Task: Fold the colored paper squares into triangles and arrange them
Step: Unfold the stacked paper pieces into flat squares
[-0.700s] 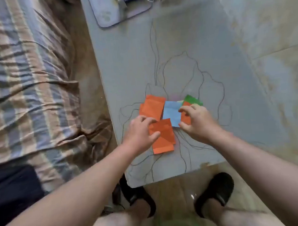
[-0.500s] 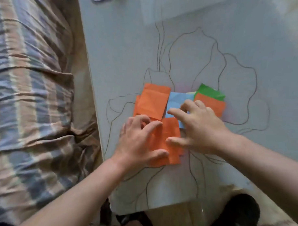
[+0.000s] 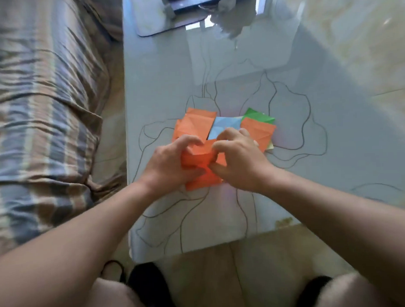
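Where both hands meet on the worktop (image 3: 310, 126), orange paper (image 3: 198, 159) lies between them. Left hand (image 3: 168, 167) and right hand (image 3: 239, 162) fingers curl, pinching it. Other squares (image 3: 225, 125) lie just beyond.

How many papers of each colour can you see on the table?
Orange paper: 3 showing, at and in the hands
Blue paper: 1
Green paper: 1
Pale yellow paper: 1, just a corner
Total: 6 visible

paper squares (image 3: 197, 128) on table (image 3: 162, 81)
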The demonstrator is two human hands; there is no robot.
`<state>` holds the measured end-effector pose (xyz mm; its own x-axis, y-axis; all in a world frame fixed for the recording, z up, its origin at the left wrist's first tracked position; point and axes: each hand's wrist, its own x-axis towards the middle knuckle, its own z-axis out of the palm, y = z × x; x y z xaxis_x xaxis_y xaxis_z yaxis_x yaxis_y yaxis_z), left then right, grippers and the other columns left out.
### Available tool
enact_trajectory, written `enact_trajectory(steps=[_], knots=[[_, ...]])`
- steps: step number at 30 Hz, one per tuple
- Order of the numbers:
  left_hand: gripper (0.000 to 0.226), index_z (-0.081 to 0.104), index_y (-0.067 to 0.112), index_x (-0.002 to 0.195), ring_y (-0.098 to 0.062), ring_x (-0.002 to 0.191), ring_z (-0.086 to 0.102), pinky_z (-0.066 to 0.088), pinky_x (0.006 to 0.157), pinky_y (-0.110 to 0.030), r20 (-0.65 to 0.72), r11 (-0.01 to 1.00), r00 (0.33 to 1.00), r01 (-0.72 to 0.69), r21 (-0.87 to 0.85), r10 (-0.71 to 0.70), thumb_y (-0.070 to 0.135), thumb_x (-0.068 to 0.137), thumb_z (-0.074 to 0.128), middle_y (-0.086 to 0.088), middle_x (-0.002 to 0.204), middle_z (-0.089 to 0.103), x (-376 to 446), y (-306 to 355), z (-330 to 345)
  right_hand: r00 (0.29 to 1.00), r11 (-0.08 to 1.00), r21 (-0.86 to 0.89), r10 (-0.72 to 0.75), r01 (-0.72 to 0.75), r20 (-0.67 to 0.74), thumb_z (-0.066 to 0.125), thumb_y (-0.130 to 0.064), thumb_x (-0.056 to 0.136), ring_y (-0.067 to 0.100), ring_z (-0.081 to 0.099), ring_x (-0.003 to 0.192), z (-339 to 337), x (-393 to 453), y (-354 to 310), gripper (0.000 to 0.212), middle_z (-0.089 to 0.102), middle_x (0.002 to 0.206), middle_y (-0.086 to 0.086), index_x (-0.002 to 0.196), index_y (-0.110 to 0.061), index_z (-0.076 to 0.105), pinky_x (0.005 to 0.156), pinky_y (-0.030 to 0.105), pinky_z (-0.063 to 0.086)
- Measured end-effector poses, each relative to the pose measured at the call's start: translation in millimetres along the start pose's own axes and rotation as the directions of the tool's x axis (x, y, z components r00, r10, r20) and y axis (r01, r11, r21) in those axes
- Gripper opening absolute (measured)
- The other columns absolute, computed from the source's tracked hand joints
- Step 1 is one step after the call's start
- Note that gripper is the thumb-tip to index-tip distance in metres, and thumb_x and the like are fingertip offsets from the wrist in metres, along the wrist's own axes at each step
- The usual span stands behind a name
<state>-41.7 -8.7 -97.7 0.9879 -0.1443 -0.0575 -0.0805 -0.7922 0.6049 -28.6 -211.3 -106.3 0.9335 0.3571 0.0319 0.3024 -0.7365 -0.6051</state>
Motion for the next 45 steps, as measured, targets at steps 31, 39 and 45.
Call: enact_trajectory(steps=[31,39,45], knots=[[0.065,0.061,0.02,0.139,-0.028,0.125,0.065,0.044,0.113,-0.053,0.557,0.456,0.812,0.569,-0.685,-0.175,0.068,0.1,0.041,-0.008,0.134,0.069,-26,36,-55,0.97,0.847,0.493,0.099,-0.199,0.221,0.071,-0.032,0.09,0.013,0.068,0.075,-55,-36,-49,0.018,0.077,0.086,0.003,0.092,-0.016,0.078,0.07,0.042,0.06],[0.041,0.06,0.007,0.133,-0.036,0.113,0.071,0.06,0.095,-0.048,0.571,0.34,0.81,0.58,-0.74,-0.137,0.025,0.098,0.07,-0.02,0.125,0.072,-5,50,-41,0.743,0.316,0.68,0.399,-0.661,0.537,0.069,-0.025,0.097,0.023,0.061,0.067,-55,-26,-31,0.013,0.067,0.081,0.007,0.087,-0.017,0.07,0.063,0.03,0.045],[0.029,0.065,0.016,0.1,-0.024,0.073,0.071,0.062,0.071,-0.037,0.509,0.331,0.825,0.564,-0.756,-0.243,-0.01,0.093,0.056,-0.009,0.084,0.074,-12,60,-29,0.771,0.293,0.74,0.446,-0.605,0.454,0.063,-0.028,0.101,0.021,0.06,0.059,-66,-19,-31,0.009,0.065,0.074,0.002,0.104,-0.024,0.071,0.061,0.031,0.045]])
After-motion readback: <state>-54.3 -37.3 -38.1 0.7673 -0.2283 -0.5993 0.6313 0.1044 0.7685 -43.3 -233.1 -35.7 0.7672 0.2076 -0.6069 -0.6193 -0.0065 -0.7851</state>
